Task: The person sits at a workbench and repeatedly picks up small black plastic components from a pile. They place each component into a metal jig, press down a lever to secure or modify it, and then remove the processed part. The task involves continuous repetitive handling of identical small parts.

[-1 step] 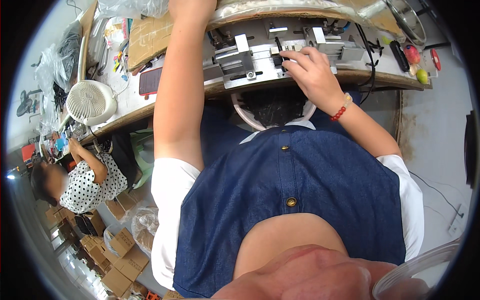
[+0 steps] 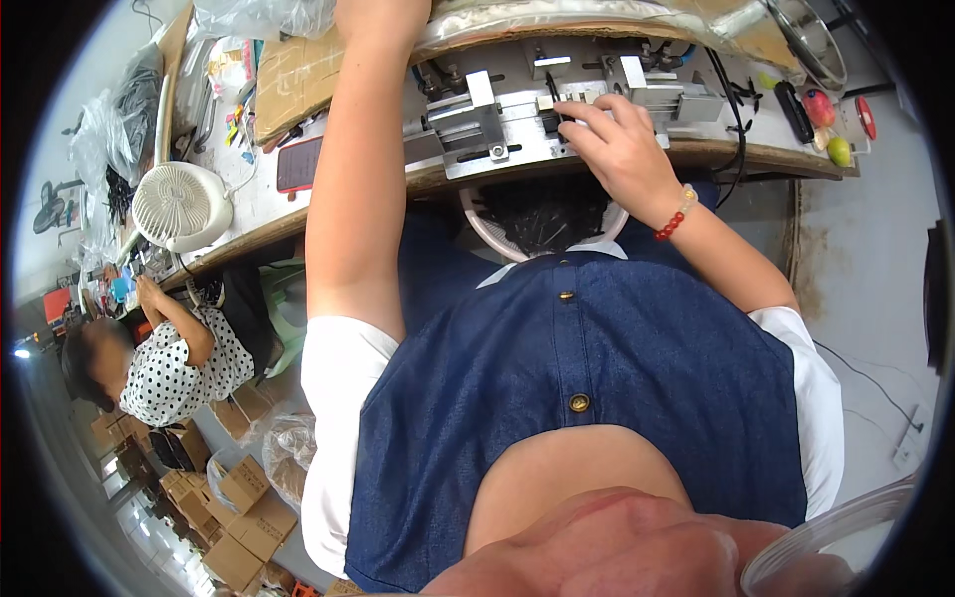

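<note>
My right hand, with a red bead bracelet at the wrist, rests over a silver metal fixture on the workbench. Its thumb and index finger close on a slim black part at the fixture's middle. Just where the fingertips meet it is too small to make out clearly. Metal clamp blocks stand on both sides of that spot. My left hand reaches far forward past a cardboard sheet. Only its wrist end shows at the upper edge; the fingers are out of the picture.
On the bench to the left are a red-edged phone and a white fan. Black cables, a metal bowl and fruit lie right. A basket lined with black plastic sits below the edge. Another person works farther left.
My right hand's fingertips have shifted very slightly to the left over the fixture. My left arm stays where it was.
</note>
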The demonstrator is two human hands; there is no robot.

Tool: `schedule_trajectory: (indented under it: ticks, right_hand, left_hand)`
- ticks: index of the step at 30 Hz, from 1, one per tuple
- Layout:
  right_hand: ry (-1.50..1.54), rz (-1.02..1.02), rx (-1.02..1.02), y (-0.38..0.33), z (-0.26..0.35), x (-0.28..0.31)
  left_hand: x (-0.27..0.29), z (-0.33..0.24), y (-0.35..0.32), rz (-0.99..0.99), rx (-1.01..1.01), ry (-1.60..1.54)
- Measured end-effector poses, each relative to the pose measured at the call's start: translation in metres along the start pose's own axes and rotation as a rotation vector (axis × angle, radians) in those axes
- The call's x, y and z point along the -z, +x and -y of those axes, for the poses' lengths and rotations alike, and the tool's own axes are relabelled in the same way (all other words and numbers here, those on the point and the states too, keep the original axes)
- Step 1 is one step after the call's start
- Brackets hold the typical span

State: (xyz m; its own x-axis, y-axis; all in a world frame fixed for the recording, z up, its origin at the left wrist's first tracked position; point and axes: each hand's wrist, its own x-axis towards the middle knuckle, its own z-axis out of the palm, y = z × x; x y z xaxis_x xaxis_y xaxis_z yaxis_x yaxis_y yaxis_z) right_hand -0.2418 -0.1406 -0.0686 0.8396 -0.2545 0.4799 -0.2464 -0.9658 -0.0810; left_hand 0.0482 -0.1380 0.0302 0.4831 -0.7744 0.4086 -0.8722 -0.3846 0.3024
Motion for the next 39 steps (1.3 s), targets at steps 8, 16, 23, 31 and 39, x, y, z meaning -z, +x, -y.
schedule_trajectory:
  ticks: [8,16,23,31,39]
  right_hand:
    - [0.026,-0.026,0.043,0.013,-0.007,0.011]
    - [-0.277,-0.348,-0.044,0.138,-0.114,0.030]
    - [-0.515,-0.130,-0.050,0.161,-0.150,0.011]
    - [0.739,-0.223,-0.420,0.114,-0.063,0.064]
    - [0.575,-0.184,-0.184,0.022,-0.009,0.045]
  left_hand:
    - [0.003,-0.010,-0.021,-0.002,-0.008,-0.390]
    - [-0.008,-0.028,-0.149,-0.050,-0.342,-0.784]
    - [-0.055,-0.034,-0.191,0.100,-0.309,-0.671]
    - [-0.061,-0.035,-0.193,0.071,-0.313,-0.576]
    - [-0.017,-0.011,-0.108,-0.207,-0.454,-0.424]
